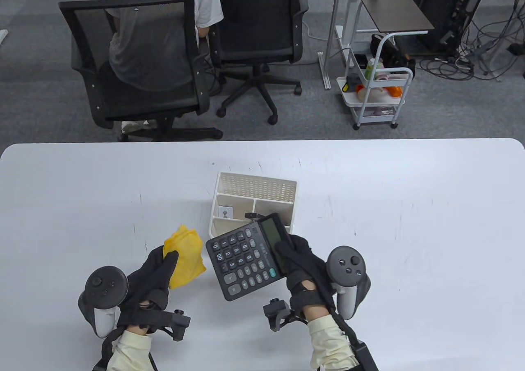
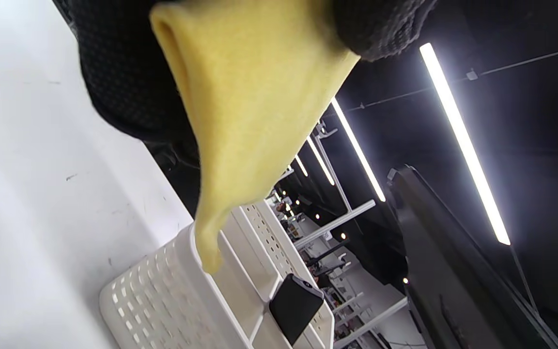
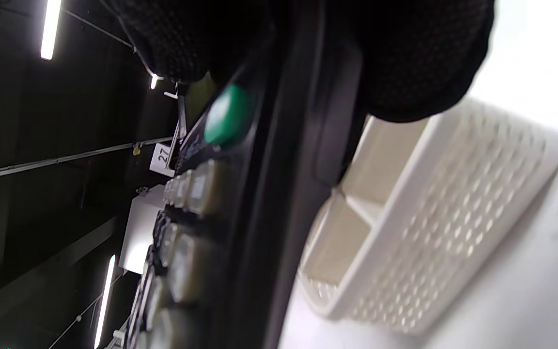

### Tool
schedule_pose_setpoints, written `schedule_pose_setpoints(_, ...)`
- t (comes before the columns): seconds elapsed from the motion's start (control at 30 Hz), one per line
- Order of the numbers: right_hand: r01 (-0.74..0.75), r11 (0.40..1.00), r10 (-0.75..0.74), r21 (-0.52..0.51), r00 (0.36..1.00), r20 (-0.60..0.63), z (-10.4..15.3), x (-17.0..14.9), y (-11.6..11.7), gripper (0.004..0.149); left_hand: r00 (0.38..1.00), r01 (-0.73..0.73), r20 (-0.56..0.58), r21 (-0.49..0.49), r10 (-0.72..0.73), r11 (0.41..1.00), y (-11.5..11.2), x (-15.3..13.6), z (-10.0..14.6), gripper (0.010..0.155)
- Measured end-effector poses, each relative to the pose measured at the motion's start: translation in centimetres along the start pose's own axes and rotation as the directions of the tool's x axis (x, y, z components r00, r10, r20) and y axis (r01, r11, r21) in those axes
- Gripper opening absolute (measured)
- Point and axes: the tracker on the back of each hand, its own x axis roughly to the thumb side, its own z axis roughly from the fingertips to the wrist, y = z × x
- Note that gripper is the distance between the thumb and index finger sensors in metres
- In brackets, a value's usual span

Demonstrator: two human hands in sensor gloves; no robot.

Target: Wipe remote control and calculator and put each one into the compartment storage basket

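**Calculator held above the bench, cloth in the other hand**

The calculator (image 1: 246, 256) is off the bench, keys up and tilted, its display end toward the right hand (image 1: 301, 266). That hand grips it at the display end, thumb over the top face and fingers under the back, as the right wrist view shows from the side (image 3: 240, 203). The calculator's far corner overlaps the near edge of the basket (image 1: 270, 188) in the table view; it looks to be above the rim rather than resting on it, though the angle does not settle that.

The basket is white, perforated and split into compartments, and stands upright on the white bench (image 1: 410, 223). A dark object, probably the remote (image 2: 294, 306), stands in one of its compartments; only its end shows, in the left wrist view.

Left of the calculator, the left hand (image 1: 154, 274) pinches a yellow cloth (image 1: 186, 254) between thumb and fingers. The cloth hangs folded from the fingers in the left wrist view (image 2: 250, 111), just beside the calculator but not touching it.

Beyond the bench stand two black office chairs (image 1: 254, 30), one with a person seated in it, and a white cart (image 1: 379, 96).
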Motion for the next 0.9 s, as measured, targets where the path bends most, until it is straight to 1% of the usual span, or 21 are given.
schedule_pose_setpoints(0.03,-0.005,1.0,0.005,0.006,1.0,-0.004,0.0,-0.1,0.4,0.049,1.0,0.005,0.005,-0.002,-0.005,1.0,0.0,0.1,0.0,0.041)
schedule_pose_setpoints(0.1,-0.031,0.999,0.032,0.03,0.999,-0.022,-0.1,-0.6,1.8,0.049,1.0,0.01,0.021,-0.011,-0.01,1.0,0.0,0.3,0.1,0.041)
schedule_pose_setpoints(0.2,-0.042,0.999,0.043,0.022,0.998,-0.044,-0.3,-1.1,3.1,0.049,0.998,0.023,0.058,-0.006,-0.023,1.0,-0.5,0.9,0.3,0.041)
schedule_pose_setpoints(0.27,0.017,1.0,-0.017,-0.005,0.997,-0.078,-0.3,-1.4,3.8,0.048,0.986,0.094,0.137,-0.001,-0.093,0.996,-1.1,1.4,0.4,0.041)
schedule_pose_setpoints(0.3,0.034,0.999,-0.035,-0.014,0.995,-0.09,-0.3,-1.6,3.9,0.048,0.98,0.12,0.16,-0.002,-0.118,0.993,-1.4,1.6,0.4,0.041)
schedule_pose_setpoints(0.4,0.122,0.992,-0.125,-0.029,0.983,-0.134,-0.3,-2.0,4.3,0.049,0.926,0.271,0.282,-0.028,-0.252,0.962,-3.0,2.5,0.7,0.041)
schedule_pose_setpoints(0.5,0.239,0.97,-0.241,-0.033,0.955,-0.175,-0.2,-2.7,4.2,0.049,0.839,0.433,0.394,-0.068,-0.375,0.899,-5.1,3.3,1.2,0.048)
schedule_pose_setpoints(0.53,0.261,0.965,-0.263,-0.037,0.947,-0.186,-0.2,-2.9,4.1,0.049,0.813,0.473,0.425,-0.082,-0.399,0.877,-5.6,3.5,1.3,0.055)
schedule_pose_setpoints(0.57,0.289,0.956,-0.292,-0.04,0.939,-0.182,-0.1,-3.2,4.0,0.049,0.768,0.548,0.454,-0.098,-0.452,0.831,-6.3,3.7,1.5,0.065)
schedule_pose_setpoints(0.6,0.312,0.949,-0.315,-0.04,0.933,-0.173,-0.1,-3.3,3.9,0.05,0.736,0.593,0.469,-0.097,-0.488,0.8,-6.7,3.7,1.7,0.072)
schedule_pose_setpoints(0.67,0.351,0.936,-0.348,-0.021,0.917,-0.194,0.0,-3.8,3.7,0.056,0.597,0.732,0.504,-0.024,-0.624,0.681,-7.8,4.0,2.2,0.083)
schedule_pose_setpoints(0.7,0.366,0.931,-0.359,-0.005,0.912,-0.2,0.0,-3.9,3.7,0.06,0.533,0.776,0.515,0.018,-0.671,0.63,-8.2,4.1,2.3,0.086)
schedule_pose_setpoints(0.73,0.391,0.92,-0.377,0.025,0.902,-0.211,0.0,-4.0,3.6,0.062,0.446,0.824,0.522,0.076,-0.727,0.561,-8.7,4.2,2.5,0.087)
schedule_pose_setpoints(0.8,0.393,0.917,-0.371,0.068,0.903,-0.218,0.1,-4.1,3.5,0.064,0.361,0.853,0.535,0.141,-0.764,0.502,-9.1,4.4,2.8,0.085)
schedule_pose_setpoints(0.83,0.38,0.922,-0.357,0.076,0.91,-0.212,0.2,-4.2,3.3,0.063,0.348,0.854,0.544,0.152,-0.764,0.497,-9.3,4.5,3.0,0.084)
schedule_pose_setpoints(0.9,0.39,0.918,-0.367,0.077,0.907,-0.208,0.3,-4.4,3.2,0.058,0.359,0.85,0.547,0.142,-0.756,0.507,-9.4,4.5,3.0,0.081)
